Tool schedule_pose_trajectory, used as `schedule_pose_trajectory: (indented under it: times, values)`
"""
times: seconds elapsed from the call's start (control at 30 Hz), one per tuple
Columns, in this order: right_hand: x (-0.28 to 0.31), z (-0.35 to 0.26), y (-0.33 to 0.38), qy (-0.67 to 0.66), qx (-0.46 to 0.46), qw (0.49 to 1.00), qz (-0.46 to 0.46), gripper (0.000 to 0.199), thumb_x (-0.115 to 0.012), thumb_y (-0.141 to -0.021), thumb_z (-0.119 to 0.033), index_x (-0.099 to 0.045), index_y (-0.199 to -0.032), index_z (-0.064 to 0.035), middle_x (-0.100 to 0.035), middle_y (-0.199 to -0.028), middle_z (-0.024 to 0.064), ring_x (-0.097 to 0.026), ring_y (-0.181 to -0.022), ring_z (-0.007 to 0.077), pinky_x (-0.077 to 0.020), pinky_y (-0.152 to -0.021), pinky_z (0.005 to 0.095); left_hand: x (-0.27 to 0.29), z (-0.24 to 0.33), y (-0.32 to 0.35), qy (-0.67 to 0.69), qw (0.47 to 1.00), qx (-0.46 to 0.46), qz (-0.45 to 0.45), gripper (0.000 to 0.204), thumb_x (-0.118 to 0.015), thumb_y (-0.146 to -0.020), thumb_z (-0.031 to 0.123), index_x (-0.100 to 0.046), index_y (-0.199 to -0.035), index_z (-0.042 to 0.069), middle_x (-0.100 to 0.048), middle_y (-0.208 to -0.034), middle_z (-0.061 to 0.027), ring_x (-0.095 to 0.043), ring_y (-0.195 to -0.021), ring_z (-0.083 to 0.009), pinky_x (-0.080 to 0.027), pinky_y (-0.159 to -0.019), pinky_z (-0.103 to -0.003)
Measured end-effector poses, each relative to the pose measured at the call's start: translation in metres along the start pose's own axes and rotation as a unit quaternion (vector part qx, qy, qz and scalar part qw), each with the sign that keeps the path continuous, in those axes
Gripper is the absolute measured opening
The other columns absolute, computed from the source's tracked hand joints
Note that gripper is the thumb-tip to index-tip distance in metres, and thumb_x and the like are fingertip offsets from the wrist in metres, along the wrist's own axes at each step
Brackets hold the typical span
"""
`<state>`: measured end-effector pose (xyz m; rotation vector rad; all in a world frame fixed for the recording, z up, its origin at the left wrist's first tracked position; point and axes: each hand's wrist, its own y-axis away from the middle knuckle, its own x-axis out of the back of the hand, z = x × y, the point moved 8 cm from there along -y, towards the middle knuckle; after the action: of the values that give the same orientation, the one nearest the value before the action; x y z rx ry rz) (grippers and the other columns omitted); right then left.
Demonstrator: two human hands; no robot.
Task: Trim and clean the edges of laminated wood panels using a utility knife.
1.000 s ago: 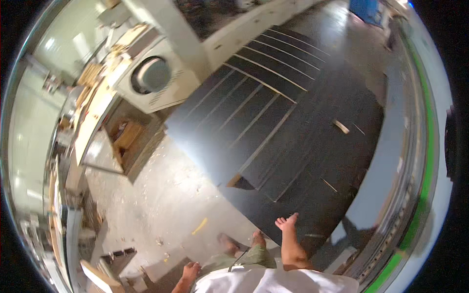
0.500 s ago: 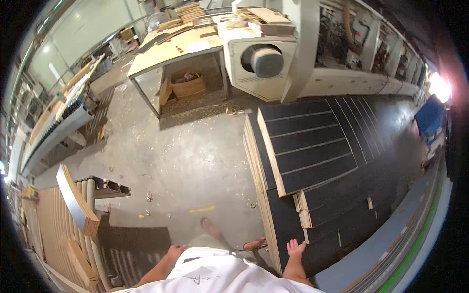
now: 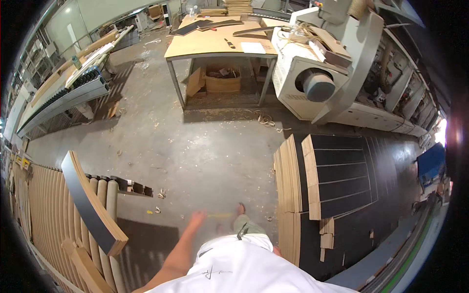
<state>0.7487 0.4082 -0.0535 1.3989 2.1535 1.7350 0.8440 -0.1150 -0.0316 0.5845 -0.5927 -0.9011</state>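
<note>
My left hand (image 3: 198,219) hangs over the grey floor in front of my body, its arm stretched forward from the lower edge. Motion smears its fingers, and no object shows in it. Nearest to it on the left is a roller conveyor (image 3: 111,205), on which lies a curved stack of boards (image 3: 93,210) with a dark, shiny top face. To my right stand stacks of black-faced boards (image 3: 342,168) with pale wood edges. Smaller wood pieces (image 3: 327,233) lie beside the nearer black boards. I cannot see my right hand.
A steel-framed table (image 3: 222,52) with a pale top stands ahead, a cardboard box (image 3: 222,84) beneath it. Right of it is a large white machine (image 3: 303,73). Another conveyor (image 3: 88,88) runs at the far left. Wood scraps (image 3: 161,194) and a strip coil (image 3: 265,118) litter the floor.
My view has shifted, and the board stacks appear farther right. My left hand has swung forward from beside my body. My right hand, formerly open beside the black boards, has gone out of sight.
</note>
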Motion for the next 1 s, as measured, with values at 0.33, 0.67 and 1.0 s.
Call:
schedule_pose_trajectory:
  times: [0.33, 0.67, 1.0]
  values:
    - [-0.031, -0.244, -0.124, -0.196, -0.111, 0.97, -0.088, 0.053, -0.05, -0.102, -0.036, -0.04, -0.143, -0.0041, -0.061, -0.125, 0.0221, -0.064, -0.105, 0.0377, -0.0537, -0.085, 0.0539, 0.12, 0.162, -0.122, 0.173, 0.984, 0.011, 0.042, 0.039, -0.062, -0.096, 0.043, -0.06, -0.123, 0.014, -0.07, -0.107, -0.0031, -0.065, -0.094, -0.0142, -0.047, -0.079, -0.034]
    - [-0.087, -0.73, -0.183, -0.127, 0.127, 0.978, -0.108, 0.036, -0.056, -0.099, -0.037, -0.057, -0.127, -0.0135, -0.068, -0.103, 0.0066, -0.065, -0.089, 0.0175, -0.0517, -0.071, 0.0367, 0.252, 0.08, -0.156, 0.211, 0.924, 0.24, 0.208, 0.038, -0.06, -0.095, 0.037, -0.064, -0.111, 0.003, -0.068, -0.102, -0.016, -0.065, -0.086, -0.0261, -0.048, -0.065, -0.04]
    - [-0.133, -1.0, -0.218, -0.161, 0.169, 0.97, -0.065, 0.034, -0.055, -0.1, -0.036, -0.058, -0.124, -0.0129, -0.07, -0.1, 0.0063, -0.068, -0.083, 0.0178, -0.0531, -0.067, 0.0334, 0.29, 0.133, -0.342, -0.387, 0.919, -0.053, 0.064, 0.049, -0.046, -0.099, 0.036, -0.058, -0.132, 0.001, -0.066, -0.12, -0.0211, -0.061, -0.115, -0.0355, -0.044, -0.094, -0.053]
